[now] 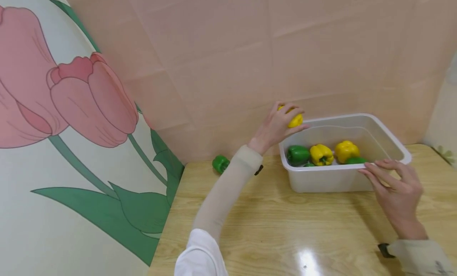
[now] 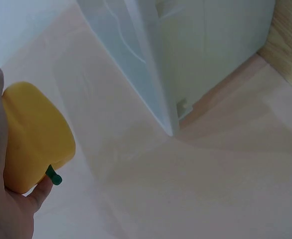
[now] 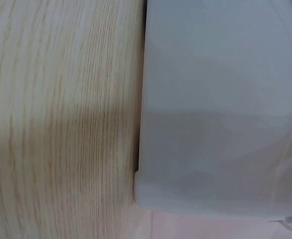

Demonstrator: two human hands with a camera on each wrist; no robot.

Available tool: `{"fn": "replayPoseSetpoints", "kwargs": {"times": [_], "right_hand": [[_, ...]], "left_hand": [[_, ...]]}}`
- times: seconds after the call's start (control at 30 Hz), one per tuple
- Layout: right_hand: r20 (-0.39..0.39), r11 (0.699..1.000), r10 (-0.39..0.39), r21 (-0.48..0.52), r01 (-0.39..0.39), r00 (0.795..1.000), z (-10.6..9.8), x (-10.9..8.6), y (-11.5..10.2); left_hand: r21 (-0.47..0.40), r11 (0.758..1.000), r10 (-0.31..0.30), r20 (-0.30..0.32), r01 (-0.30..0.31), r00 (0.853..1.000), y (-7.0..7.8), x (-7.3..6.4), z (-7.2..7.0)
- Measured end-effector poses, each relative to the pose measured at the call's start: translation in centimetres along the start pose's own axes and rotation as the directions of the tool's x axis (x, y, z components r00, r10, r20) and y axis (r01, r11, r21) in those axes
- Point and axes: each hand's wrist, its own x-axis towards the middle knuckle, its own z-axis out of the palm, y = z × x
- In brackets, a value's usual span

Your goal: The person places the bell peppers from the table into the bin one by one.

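Observation:
My left hand (image 1: 272, 128) grips a yellow bell pepper (image 1: 296, 120) above the left back corner of a white plastic bin (image 1: 328, 180). In the left wrist view the pepper (image 2: 36, 137) shows its green stem, with fingers and thumb around it. Inside the bin lie a green bell pepper (image 1: 298, 154), a yellow one (image 1: 321, 154) and another yellow one (image 1: 346, 150). A further green pepper (image 1: 356, 160) is partly hidden behind the front rim. My right hand (image 1: 399, 190) pinches that rim near the right front corner. The right wrist view shows mostly the bin's outer wall (image 3: 216, 109).
A green bell pepper (image 1: 220, 164) lies on the wooden table (image 1: 271, 228), left of the bin and partly behind my left forearm. A pinkish cloth (image 1: 214, 62) hangs behind the table. To the left stands a wall panel with painted tulips (image 1: 93, 97).

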Motion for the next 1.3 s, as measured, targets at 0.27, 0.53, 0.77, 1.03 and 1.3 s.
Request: {"fn": "replayPoseSetpoints", "kwargs": {"times": [0.27,0.53,0.77,1.03,1.3], "right_hand": [[0.01,1.0,-0.001,-0.001,0.001,1.0,0.3,-0.1,0.0],[0.014,1.0,0.003,0.009,-0.003,1.0,0.7,-0.4,0.1],[0.04,1.0,0.001,-0.01,-0.001,0.999,0.2,-0.5,0.0],[0.042,0.999,0.012,-0.034,-0.01,0.999,-0.8,-0.3,0.0],[0.043,1.0,0.01,-0.029,-0.008,0.999,-0.4,0.0,-0.2]], "left_hand": [[-0.025,1.0,0.002,0.064,0.0,0.998,0.7,0.9,-0.2],[-0.002,1.0,-0.021,0.128,0.021,0.992,1.2,1.4,0.2],[-0.005,1.0,-0.024,0.171,0.025,0.985,2.3,2.3,1.0],[-0.003,1.0,0.03,0.197,-0.03,0.98,3.6,4.0,2.1],[0.006,0.999,0.044,0.18,-0.046,0.983,4.0,4.5,2.1]]}}
